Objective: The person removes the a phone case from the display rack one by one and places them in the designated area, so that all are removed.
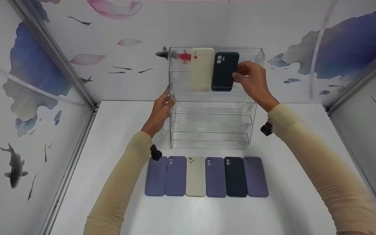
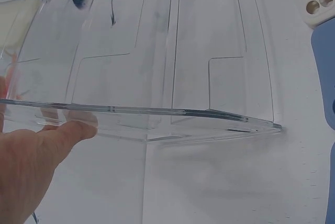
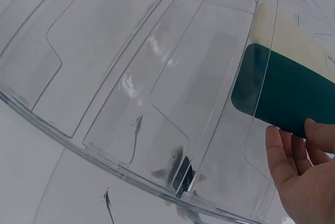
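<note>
A clear acrylic display rack (image 1: 212,122) with several tiers stands upright at the back of the table. My left hand (image 1: 160,111) holds its left side, with the thumb on the clear side panel (image 2: 120,111). On the top tier a cream phone case (image 1: 202,70) leans upright. Just right of it is a dark green phone case (image 1: 224,71), its lower end behind the tier's clear front lip. My right hand (image 1: 253,78) pinches this case's right edge between thumb and fingers, as the right wrist view also shows of the dark green case (image 3: 288,93).
In front of the rack lies a side-by-side row of phone cases: several purple ones (image 1: 176,176), a cream one (image 1: 195,178) and a dark green one (image 1: 236,178). Printed wall panels (image 1: 240,23) enclose the white table (image 1: 188,215) at the back and sides.
</note>
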Tool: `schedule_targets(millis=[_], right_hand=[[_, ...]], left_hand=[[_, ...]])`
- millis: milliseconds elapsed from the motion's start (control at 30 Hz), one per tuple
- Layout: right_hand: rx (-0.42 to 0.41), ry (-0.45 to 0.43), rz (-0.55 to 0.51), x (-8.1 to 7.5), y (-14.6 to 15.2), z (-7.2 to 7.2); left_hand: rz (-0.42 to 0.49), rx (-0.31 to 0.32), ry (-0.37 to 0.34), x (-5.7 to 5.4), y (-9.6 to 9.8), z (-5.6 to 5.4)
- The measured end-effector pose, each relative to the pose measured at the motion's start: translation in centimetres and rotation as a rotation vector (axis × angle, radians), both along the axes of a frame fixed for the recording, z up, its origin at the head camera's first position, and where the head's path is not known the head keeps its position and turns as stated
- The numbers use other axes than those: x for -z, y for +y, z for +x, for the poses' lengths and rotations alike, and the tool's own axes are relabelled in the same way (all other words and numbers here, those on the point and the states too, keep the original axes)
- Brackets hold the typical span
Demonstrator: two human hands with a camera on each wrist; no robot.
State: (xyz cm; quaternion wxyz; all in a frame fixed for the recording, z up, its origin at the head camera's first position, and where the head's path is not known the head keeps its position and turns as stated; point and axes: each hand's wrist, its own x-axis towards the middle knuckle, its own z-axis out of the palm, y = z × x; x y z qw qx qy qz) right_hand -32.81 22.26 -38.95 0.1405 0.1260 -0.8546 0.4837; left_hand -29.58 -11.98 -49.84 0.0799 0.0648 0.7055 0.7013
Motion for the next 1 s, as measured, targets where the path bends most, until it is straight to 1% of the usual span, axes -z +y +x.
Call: schedule_targets(millis=[167, 300, 433, 567, 833, 1000], right_hand=[[-0.001, 0.018, -0.033, -0.2, 0.1, 0.3], [0.026, 0.050, -0.049, -0.9, 0.3, 0.8], [0.055, 0.096, -0.067, -1.7, 0.5, 1.4], [0.059, 0.122, -0.075, -2.1, 0.7, 2.0], [0.023, 0.145, -0.070, -1.9, 1.5, 3.1], [0.029, 0.151, -0.051, -1.7, 2.3, 4.1]], left_hand=[[-0.004, 0.001, -0.011, -0.1, 0.0, 0.1], [0.011, 0.003, -0.010, -0.2, 0.1, 0.1], [0.003, 0.003, -0.024, -0.2, 0.0, 0.0], [0.002, -0.008, -0.041, -0.2, -0.1, 0.0], [0.016, -0.005, -0.028, -0.2, -0.1, 0.0], [-0.003, -0.006, -0.016, -0.2, 0.2, 0.0]])
